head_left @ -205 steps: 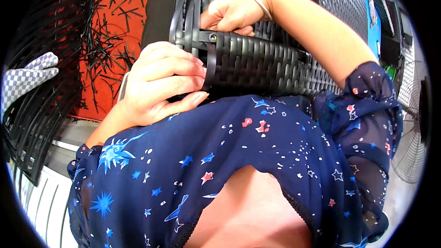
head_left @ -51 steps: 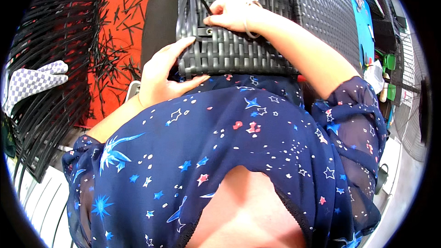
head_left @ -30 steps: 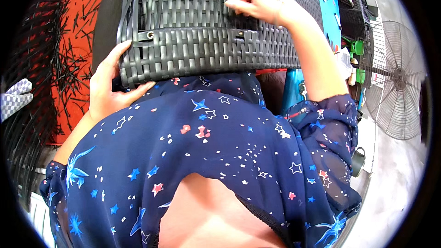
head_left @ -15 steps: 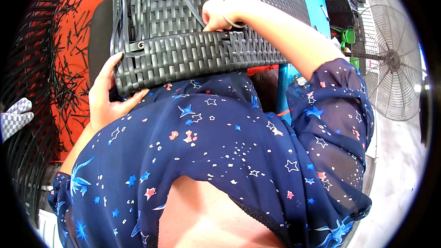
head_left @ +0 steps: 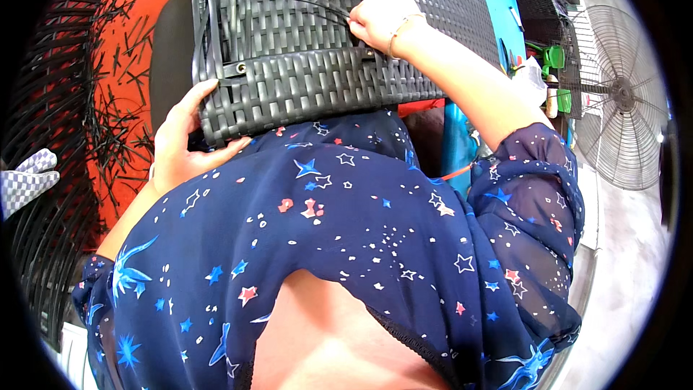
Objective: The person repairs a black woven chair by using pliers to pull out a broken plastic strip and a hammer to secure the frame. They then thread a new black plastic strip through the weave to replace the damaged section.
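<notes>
Black woven panel point(head_left: 303, 83) at twelve o'clock, set against the lap point(head_left: 346, 130), likely light yet stiff, probably slick, best held by its firm corners. Left hand point(head_left: 178, 135) at ten, clasped round the panel's seven-o'clock corner between thumb and finger. Right hand point(head_left: 381, 20) at twelve, closed in a pinch on a thin strip point(head_left: 317, 6), probably springy, easily kinked, best gripped close to the weave.

Downward fisheye view from the head, near both hands point(head_left: 385, 19)

Loose black strips point(head_left: 114, 137) lie scattered across the red floor point(head_left: 115, 206).
</notes>
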`<state>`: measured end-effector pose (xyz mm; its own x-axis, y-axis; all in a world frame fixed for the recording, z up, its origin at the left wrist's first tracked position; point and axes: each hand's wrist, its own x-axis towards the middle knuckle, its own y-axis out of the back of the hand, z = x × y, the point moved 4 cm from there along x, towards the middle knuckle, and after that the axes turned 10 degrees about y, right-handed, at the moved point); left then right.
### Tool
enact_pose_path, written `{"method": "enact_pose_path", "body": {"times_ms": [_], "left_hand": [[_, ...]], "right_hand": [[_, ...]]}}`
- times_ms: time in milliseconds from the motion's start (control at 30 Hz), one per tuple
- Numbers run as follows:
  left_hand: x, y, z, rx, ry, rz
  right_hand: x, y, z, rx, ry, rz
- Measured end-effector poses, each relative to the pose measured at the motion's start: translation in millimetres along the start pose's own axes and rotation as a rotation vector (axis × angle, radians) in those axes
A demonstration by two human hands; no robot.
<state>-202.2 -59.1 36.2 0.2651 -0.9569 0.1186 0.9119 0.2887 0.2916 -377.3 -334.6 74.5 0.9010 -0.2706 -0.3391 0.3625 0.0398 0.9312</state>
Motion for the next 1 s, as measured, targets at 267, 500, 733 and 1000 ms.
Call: {"method": "enact_pose_path", "body": {"times_ms": [267, 500, 733, 1000], "left_hand": [[-5.6, 3.4, -4.3, -0.042, 0.083, 0.007], [-13.9, 28.3, -4.3, -0.240, 0.254, -0.031], [4.6, 45.9, -5.3, -0.206, 0.344, 0.179], [27.9, 39.0, -3.5, -0.080, 0.138, 0.229]], "right_hand": [[16.0, 8.2, 10.6, -0.198, -0.018, 0.202], [-15.8, 76.7, 48.0, 0.252, -0.307, 1.085], [18.1, 61.0, -66.6, 0.862, 0.070, 0.582], [68.7, 44.1, -95.6, 0.882, 0.264, 0.496]]}}
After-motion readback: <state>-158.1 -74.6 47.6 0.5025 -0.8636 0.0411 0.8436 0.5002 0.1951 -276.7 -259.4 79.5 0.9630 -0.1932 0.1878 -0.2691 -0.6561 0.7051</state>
